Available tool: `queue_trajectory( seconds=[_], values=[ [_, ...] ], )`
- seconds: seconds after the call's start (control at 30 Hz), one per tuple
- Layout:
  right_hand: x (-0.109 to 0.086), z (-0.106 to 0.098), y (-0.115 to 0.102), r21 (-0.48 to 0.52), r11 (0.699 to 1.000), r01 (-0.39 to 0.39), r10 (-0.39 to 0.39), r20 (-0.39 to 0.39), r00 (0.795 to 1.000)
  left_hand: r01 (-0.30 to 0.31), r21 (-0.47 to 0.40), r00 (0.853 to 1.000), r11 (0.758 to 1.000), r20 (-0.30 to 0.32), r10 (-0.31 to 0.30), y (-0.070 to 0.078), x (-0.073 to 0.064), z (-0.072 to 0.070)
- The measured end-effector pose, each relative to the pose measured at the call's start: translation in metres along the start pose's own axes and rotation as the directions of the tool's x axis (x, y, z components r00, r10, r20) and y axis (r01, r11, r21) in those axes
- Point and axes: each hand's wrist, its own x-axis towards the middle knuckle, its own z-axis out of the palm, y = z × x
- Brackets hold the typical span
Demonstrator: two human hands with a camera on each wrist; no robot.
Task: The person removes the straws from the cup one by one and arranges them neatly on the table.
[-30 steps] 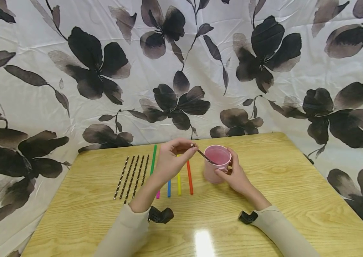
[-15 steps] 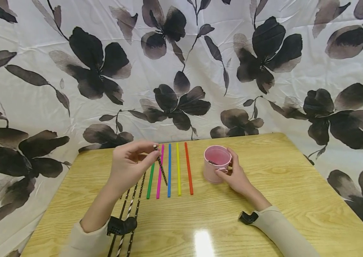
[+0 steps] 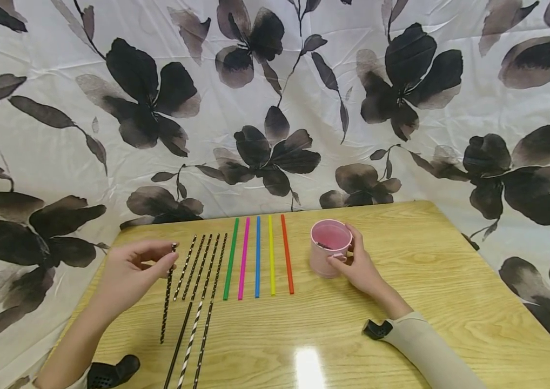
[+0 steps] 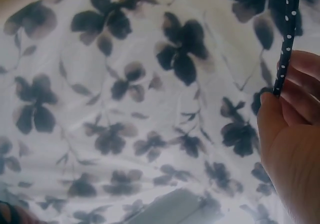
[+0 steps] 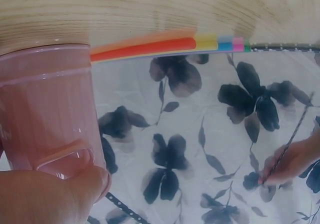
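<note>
My left hand (image 3: 131, 275) pinches the top end of a black straw with white dots (image 3: 166, 308) between thumb and fingers, left of the row of straws. In the left wrist view, this dotted straw (image 4: 287, 34) extends from the fingertips. My right hand (image 3: 360, 267) grips a pink bucket (image 3: 322, 266) by its right side and handle, and the bucket stands on the table. Part of a dark patterned straw (image 3: 322, 246) shows inside it. The right wrist view has the pink bucket (image 5: 47, 109) up close, with the thumb across its handle.
Several black patterned straws (image 3: 202, 267) lie side by side. To their right are green (image 3: 231, 259), pink (image 3: 244, 259), blue (image 3: 257, 256), yellow (image 3: 272, 256) and red (image 3: 287, 256) straws. Nearer lie a black straw (image 3: 178, 346), a striped one (image 3: 189, 346) and a dotted one (image 3: 203, 346). Floral cloth hangs behind.
My left hand has moved left from the bucket's rim, across the coloured straws, to the left end of the row, still pinching the dotted straw. The right hand and bucket have stayed put.
</note>
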Motion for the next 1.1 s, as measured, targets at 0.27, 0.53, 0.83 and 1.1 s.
queue_trajectory(
  seconds=[0.27,0.53,0.83,1.1],
  values=[
    [-0.001,0.001,-0.002,0.007,1.000,-0.013,0.013,0.009,1.000,0.234,0.093,0.969,0.968,0.056,-0.240,-0.046,-0.036,-0.025],
    [-0.002,-0.001,-0.002,0.003,1.000,-0.025,0.025,0.004,1.000,0.302,0.139,0.952,0.943,0.004,-0.306,-0.077,-0.059,-0.037],
    [-0.001,0.001,-0.001,0.023,0.999,-0.023,0.023,-0.005,1.000,0.502,0.058,0.856,0.863,0.108,-0.506,-0.111,-0.074,-0.027],
    [-0.001,0.003,-0.001,0.005,1.000,-0.004,0.004,-0.007,1.000,0.637,0.060,0.754,0.769,0.162,-0.637,-0.132,-0.081,-0.009]
  ],
)
